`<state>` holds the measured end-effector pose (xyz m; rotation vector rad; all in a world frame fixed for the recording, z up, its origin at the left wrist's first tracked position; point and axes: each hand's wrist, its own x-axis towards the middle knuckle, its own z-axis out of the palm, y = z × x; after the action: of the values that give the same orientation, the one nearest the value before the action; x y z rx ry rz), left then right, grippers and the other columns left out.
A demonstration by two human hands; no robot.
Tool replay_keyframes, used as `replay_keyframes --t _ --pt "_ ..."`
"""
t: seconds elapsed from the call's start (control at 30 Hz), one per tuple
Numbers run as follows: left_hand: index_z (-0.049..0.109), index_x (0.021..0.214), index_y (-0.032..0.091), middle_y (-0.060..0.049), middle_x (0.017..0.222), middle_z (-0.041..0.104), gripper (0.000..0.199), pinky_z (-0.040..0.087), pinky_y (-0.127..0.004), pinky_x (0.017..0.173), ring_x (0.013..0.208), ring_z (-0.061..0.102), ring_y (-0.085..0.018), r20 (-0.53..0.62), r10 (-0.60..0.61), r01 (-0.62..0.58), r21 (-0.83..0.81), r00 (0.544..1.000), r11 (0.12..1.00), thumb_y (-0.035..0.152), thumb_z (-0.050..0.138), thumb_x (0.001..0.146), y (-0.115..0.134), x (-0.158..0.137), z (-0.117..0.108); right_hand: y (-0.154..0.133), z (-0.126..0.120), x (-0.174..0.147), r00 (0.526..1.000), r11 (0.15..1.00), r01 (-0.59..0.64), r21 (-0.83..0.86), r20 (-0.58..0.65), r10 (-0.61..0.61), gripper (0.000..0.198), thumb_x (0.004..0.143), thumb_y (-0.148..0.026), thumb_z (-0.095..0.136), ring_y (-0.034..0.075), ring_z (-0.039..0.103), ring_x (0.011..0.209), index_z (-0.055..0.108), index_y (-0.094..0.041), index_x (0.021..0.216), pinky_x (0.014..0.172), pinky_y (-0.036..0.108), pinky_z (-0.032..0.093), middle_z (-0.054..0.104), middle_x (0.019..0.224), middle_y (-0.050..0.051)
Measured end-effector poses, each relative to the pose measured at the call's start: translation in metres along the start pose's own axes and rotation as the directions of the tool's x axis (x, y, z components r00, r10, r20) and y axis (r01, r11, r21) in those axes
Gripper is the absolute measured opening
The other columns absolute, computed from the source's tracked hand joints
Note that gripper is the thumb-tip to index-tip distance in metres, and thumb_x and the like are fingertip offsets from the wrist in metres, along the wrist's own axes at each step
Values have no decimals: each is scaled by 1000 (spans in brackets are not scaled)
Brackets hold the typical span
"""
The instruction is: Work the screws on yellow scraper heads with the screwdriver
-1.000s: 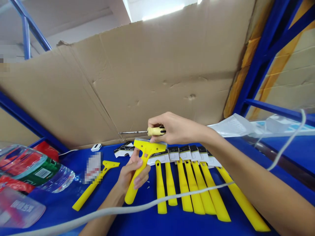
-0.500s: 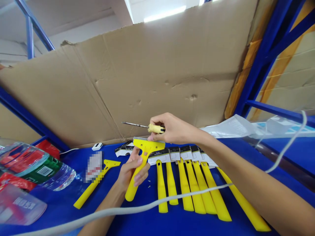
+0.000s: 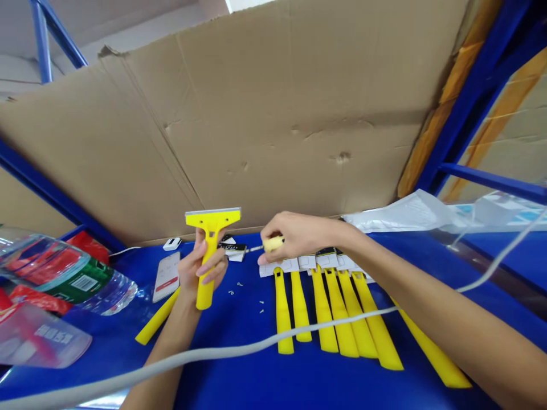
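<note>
My left hand [image 3: 204, 265] is closed round the handle of a yellow scraper [image 3: 211, 233], held upright with its wide head and thin metal edge at the top. Between the fingers of my right hand [image 3: 284, 236] is a screwdriver [image 3: 273, 244] with a pale yellow handle, its shaft pointing left. The shaft's tip lies near a black-and-white card [image 3: 234, 250]. Several small screws [image 3: 261, 307] are scattered on the blue surface below. To their right, several yellow scrapers [image 3: 284, 313] lie in a row, their heads under black-and-white card covers [image 3: 327, 259].
Another yellow handle [image 3: 157, 318] lies partly behind my left forearm, beside a phone [image 3: 166, 277]. A large water bottle [image 3: 81, 279] and a clear plastic cup [image 3: 47, 336] stand at left. A white cable [image 3: 256, 344] crosses the foreground. Cardboard [image 3: 265, 125] walls the back.
My left hand has moved left and up with the scraper, away from my right hand. The scraper now stands more upright. The screwdriver has dropped slightly, and the view has shifted.
</note>
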<state>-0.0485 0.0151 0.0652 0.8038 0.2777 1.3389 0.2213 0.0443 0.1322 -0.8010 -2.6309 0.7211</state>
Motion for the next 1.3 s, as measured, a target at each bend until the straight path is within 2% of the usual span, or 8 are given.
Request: replay_keyframes --t 0.13,0.2,0.3,0.5,0.63,0.83,1.0,1.3 --pt "65 129 32 -9 133 69 39 30 -6 34 42 40 3 -4 55 -55 -31 998 998 9 45 105 2 5 -5 -4 10 1 951 977 -88 -194 275 140 40 87 -58 77 17 55 71 67 -20 94 61 32 34 68 83 2" --pt "67 122 28 -10 140 67 36 35 -6 37 46 45 3 -30 64 -65 -29 997 997 8 42 105 -1 8 -7 -7 7 -3 912 962 -142 -234 347 219 39 91 -55 72 21 61 80 70 -19 104 64 32 39 72 98 7" --pt "67 122 28 -10 144 65 35 38 -6 40 49 46 2 -83 44 -44 -3 996 999 8 45 105 -7 10 -8 -9 0 -10 901 973 -109 -203 394 183 33 100 -47 62 22 66 88 74 -19 112 69 33 44 75 114 9" --pt "66 128 31 -8 148 63 36 37 -6 41 51 45 2 -152 -11 20 58 988 998 9 50 104 -18 9 -1 -8 -2 -11 949 990 2 -142 313 43 29 96 -41 71 20 67 80 83 -16 104 68 34 43 81 100 7" --pt "66 125 30 -7 142 65 33 35 -6 39 50 42 2 -167 -40 50 57 985 997 9 56 101 -22 7 3 -11 0 -8 939 994 -11 -109 341 48 29 95 -41 73 17 64 69 85 -16 103 64 33 41 82 93 6" --pt "64 119 29 -7 137 66 28 36 -7 39 50 45 2 -138 -54 58 24 989 998 9 55 102 -24 5 2 -16 0 -6 934 992 -58 -116 344 94 30 96 -37 73 18 67 79 85 -13 109 69 32 46 83 100 8" --pt "60 126 30 -8 144 63 32 38 -8 39 50 47 2 -131 -60 63 23 990 998 10 52 103 -24 4 1 -17 -1 -7 924 994 -81 -75 368 103 30 97 -35 71 14 62 60 85 -13 111 65 31 44 82 90 7" --pt "54 126 27 -8 130 66 34 39 -9 38 54 52 -1 -209 -141 159 72 968 985 8 62 98 -22 8 -4 -15 -13 -17 959 983 -110 -147 243 144 27 94 -42 74 26 71 100 85 -21 108 73 33 47 82 101 8"
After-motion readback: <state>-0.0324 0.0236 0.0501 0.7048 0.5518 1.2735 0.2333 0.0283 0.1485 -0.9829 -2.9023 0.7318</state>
